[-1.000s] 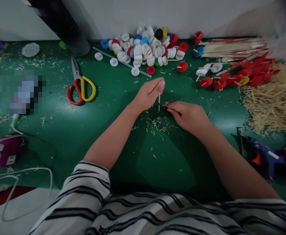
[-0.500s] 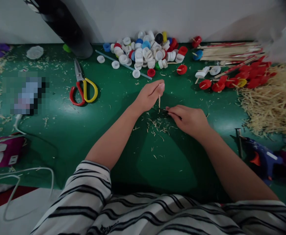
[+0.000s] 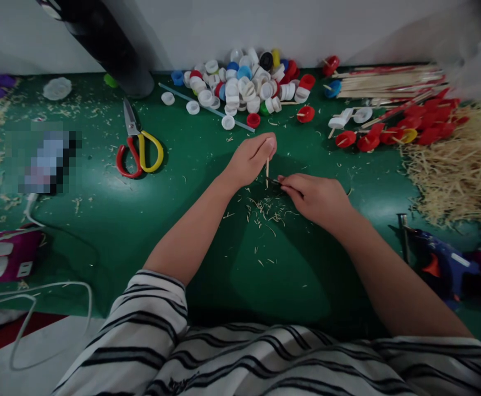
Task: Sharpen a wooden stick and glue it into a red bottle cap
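Observation:
My left hand is closed round a thin wooden stick, whose pale lower end points down toward the table. My right hand pinches a small dark blade, and its edge lies against the stick near the tip. Most of the blade's handle is hidden by my fingers. Beneath both hands, thin wood shavings are scattered on the green table.
Scissors and a phone lie left. A black bottle and piled bottle caps stand behind. Right are wooden sticks, red caps with sticks, wood strips and a blue glue gun.
My right hand has moved the blade slightly down along the stick and back up. My left hand keeps its hold on the stick. The camera view has shifted a little.

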Motion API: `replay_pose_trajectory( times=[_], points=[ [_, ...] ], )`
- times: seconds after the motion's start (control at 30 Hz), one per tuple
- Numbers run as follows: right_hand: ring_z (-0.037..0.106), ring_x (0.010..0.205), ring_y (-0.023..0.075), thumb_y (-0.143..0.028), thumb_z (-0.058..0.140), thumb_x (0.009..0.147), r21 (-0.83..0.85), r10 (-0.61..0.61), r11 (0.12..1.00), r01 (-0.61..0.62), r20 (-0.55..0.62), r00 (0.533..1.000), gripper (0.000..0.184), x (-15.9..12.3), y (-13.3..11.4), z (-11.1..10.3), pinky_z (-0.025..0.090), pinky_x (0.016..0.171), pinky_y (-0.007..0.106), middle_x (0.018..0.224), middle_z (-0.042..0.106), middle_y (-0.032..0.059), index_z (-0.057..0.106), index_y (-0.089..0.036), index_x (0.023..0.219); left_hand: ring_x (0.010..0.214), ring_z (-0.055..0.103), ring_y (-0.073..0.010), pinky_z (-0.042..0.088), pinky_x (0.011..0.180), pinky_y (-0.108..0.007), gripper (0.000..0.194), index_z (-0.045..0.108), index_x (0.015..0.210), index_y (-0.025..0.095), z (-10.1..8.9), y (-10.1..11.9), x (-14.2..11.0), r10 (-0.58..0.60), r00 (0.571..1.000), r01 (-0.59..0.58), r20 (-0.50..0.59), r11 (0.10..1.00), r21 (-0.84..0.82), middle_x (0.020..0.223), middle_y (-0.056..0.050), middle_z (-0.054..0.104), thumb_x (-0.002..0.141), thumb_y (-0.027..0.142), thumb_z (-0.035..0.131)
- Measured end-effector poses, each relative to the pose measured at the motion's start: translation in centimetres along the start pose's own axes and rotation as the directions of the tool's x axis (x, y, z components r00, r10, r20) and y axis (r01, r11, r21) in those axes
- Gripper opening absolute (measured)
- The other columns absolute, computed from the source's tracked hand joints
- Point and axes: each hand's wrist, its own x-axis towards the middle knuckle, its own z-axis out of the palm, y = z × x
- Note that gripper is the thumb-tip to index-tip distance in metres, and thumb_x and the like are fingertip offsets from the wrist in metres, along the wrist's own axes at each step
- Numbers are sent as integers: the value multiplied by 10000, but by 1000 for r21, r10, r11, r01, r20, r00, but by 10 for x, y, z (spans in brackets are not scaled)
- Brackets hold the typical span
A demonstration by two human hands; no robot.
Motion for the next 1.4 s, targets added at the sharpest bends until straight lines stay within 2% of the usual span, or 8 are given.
replay_pose_trajectory(
  times=[0.17, 0.33, 0.5, 0.6, 0.7, 0.9, 1.27, 1.4],
  points=[
    [776, 951, 226, -330, 510, 1089, -14, 15, 1000, -15, 24, 1000, 307, -3, -2, 0, 416, 585, 315, 1243, 836, 19, 786, -282, 1215, 619, 504, -155, 413, 642, -325, 597, 494, 747, 237, 0, 1, 0, 10, 1000, -10, -6, 1000, 3, 656, -1, 523, 1096, 689, 320],
    [762, 864, 210, -337, 505, 1096, -70, 3, 998, 2, 67, 998, 310, -9, -6, -4, 338, 547, 324, 1210, 843, 4, 792, -285, 1202, 621, 516, -161, 429, 650, -331, 599, 489, 748, 239, 0, 1, 0, 21, 1000, -21, -7, 1000, 6, 653, -1, 522, 1084, 709, 329],
    [786, 960, 212, -343, 494, 1109, -18, -1, 1000, 0, -38, 999, 337, -5, -3, 2, 394, 579, 316, 1215, 844, 8, 805, -282, 1225, 620, 514, -157, 406, 640, -326, 608, 480, 747, 237, 0, -1, 1, 12, 1000, -12, -5, 999, 30, 652, 3, 515, 1092, 704, 301],
    [789, 959, 221, -360, 485, 1120, -43, 9, 999, -13, -77, 997, 358, 1, -2, 6, 387, 572, 319, 1158, 854, 23, 807, -280, 1253, 620, 513, -157, 408, 642, -329, 612, 480, 746, 237, 0, -1, 1, 11, 1000, -11, -1, 999, 42, 657, 3, 521, 1092, 706, 294],
    [786, 971, 224, -353, 503, 1113, -33, 11, 999, -13, -57, 998, 331, 5, -3, 5, 374, 562, 318, 1178, 851, 13, 813, -286, 1208, 623, 514, -160, 410, 642, -329, 609, 490, 748, 238, 0, -2, 0, 21, 1000, -21, -7, 999, 37, 651, 3, 520, 1091, 705, 301],
    [781, 981, 233, -333, 520, 1086, 6, 43, 999, -43, 12, 999, 303, 3, -4, 1, 434, 595, 318, 1229, 840, 21, 801, -289, 1192, 629, 521, -160, 409, 645, -328, 601, 484, 749, 238, 0, -3, 1, 25, 1000, -25, -6, 999, 40, 648, 6, 509, 1095, 695, 302],
    [786, 952, 248, -351, 501, 1074, 10, 51, 999, -52, 38, 998, 337, -3, -3, 1, 467, 609, 335, 1228, 841, 33, 804, -285, 1207, 635, 530, -163, 426, 653, -334, 623, 493, 751, 240, 0, -3, 0, 2, 1000, -2, 0, 999, 46, 654, 3, 519, 1078, 732, 295],
    [780, 930, 236, -346, 505, 1070, -17, 48, 999, -47, 44, 998, 330, -6, -6, -2, 434, 582, 323, 1218, 844, 25, 806, -294, 1195, 633, 518, -166, 417, 655, -335, 629, 487, 747, 242, 0, -3, 1, 5, 1000, -5, -3, 999, 32, 653, 0, 516, 1071, 746, 296]
  ],
)
